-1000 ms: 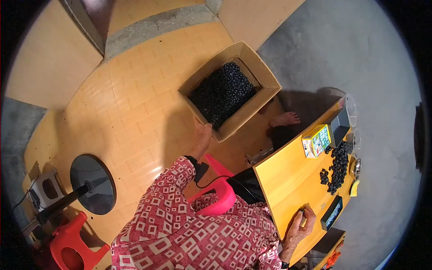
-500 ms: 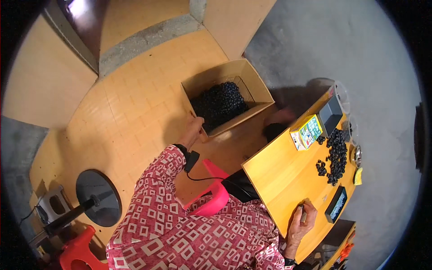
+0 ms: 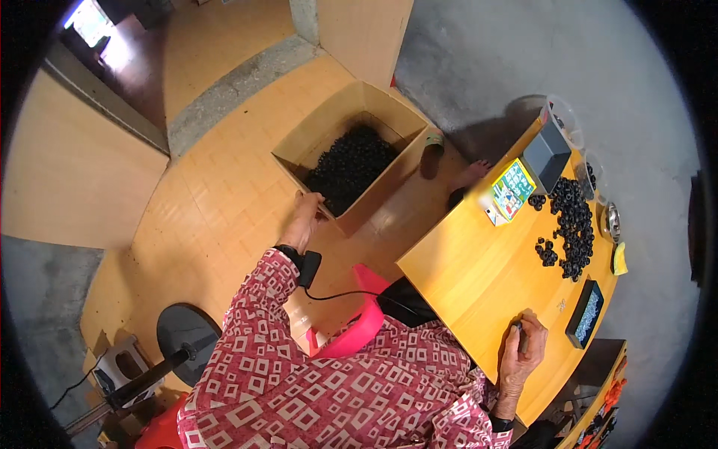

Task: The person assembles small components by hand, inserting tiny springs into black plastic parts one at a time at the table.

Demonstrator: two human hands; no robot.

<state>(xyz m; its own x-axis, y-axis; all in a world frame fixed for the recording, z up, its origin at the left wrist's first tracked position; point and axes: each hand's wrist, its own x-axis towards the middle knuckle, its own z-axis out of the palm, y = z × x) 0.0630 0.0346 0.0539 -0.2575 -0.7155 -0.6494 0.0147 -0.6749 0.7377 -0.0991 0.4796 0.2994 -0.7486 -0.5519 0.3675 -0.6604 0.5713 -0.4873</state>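
Observation:
My left hand is closed on the near corner edge of an open cardboard box on the floor. Inside the box lies a heap of small black ring-like parts. My right hand rests on the yellow wooden table, fingers curled around a small dark object I cannot make out. Just beyond it sits a black tray of small pale-blue pieces. More black ring-like parts are spread in a loose pile farther along the table.
At the table's far end stand a yellow-green carton, a grey bin and clear plastic tubs. A metal bowl and yellow cloth lie by the wall. A round black stool is at left; a slipper lies beside the box.
The view has swung a little. The box, still gripped by my left hand, sits at a different angle, with more of its right side showing. The slipper and a bare foot now show.

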